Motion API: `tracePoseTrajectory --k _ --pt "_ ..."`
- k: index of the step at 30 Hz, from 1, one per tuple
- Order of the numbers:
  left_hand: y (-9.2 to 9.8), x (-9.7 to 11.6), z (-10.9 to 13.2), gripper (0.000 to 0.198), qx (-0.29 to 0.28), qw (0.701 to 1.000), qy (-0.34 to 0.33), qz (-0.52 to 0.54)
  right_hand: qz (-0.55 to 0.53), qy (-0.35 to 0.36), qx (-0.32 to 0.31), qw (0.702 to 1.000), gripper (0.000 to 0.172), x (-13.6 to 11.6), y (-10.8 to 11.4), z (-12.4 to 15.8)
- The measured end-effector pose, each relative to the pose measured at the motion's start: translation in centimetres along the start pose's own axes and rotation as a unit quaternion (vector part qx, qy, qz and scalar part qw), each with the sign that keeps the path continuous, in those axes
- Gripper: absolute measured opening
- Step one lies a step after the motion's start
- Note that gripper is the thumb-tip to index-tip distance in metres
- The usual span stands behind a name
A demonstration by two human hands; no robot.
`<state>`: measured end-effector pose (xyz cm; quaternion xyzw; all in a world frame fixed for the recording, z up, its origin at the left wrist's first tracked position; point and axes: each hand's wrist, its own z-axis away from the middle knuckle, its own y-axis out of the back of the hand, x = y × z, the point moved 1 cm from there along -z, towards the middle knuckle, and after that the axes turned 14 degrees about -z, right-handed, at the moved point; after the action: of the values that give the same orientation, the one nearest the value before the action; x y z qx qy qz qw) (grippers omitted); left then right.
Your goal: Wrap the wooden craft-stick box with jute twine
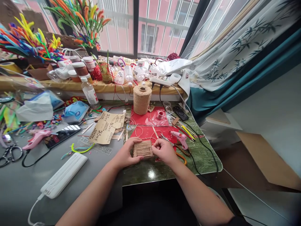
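Observation:
A small rectangular piece wrapped in brown twine is held above the red sheet near the front of the green table. My left hand grips its left side, thumb along the lower edge and fingers behind the top. At its right edge, my right hand is closed, with thumb and index finger pinched on the twine there. Behind the piece stands a large spool of twine, with a loose strand looping over the red sheet. A pink glue gun lies just right of my right hand.
Sandpaper and wooden sticks lie left of the red sheet. A white power strip, a second pink glue gun and scissors are farther left. Bottles and jars crowd the windowsill. Black cables cross the table's right side.

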<state>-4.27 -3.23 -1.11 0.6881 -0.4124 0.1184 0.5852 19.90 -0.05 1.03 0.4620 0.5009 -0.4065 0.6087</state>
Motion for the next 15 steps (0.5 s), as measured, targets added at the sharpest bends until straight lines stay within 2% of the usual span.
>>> tracePoseTrajectory --k 4,6,7,10,15 --pt "1.3 3.5 -1.8 0.063 -0.044 0.984 -0.028 -0.169 -0.055 -0.018 -0.009 0.998 0.013 1.0 0.0 -0.3" --pt "0.7 5.0 -2.9 0.08 -0.047 0.974 -0.027 -0.218 -0.09 -0.023 -0.013 0.996 0.015 1.6 0.2 -0.6" --pt "0.3 5.4 -3.4 0.081 -0.048 0.973 -0.024 -0.226 -0.117 -0.029 -0.017 0.993 0.017 1.9 0.3 -0.7" --pt "-1.1 5.8 -4.1 0.063 -0.04 0.974 -0.01 -0.224 -0.204 -0.06 -0.032 0.977 0.026 2.9 0.6 -1.0" --pt "-1.3 4.6 -3.4 0.077 0.004 0.981 0.009 -0.192 -0.236 -0.071 -0.062 0.967 0.042 3.1 0.9 -1.4"
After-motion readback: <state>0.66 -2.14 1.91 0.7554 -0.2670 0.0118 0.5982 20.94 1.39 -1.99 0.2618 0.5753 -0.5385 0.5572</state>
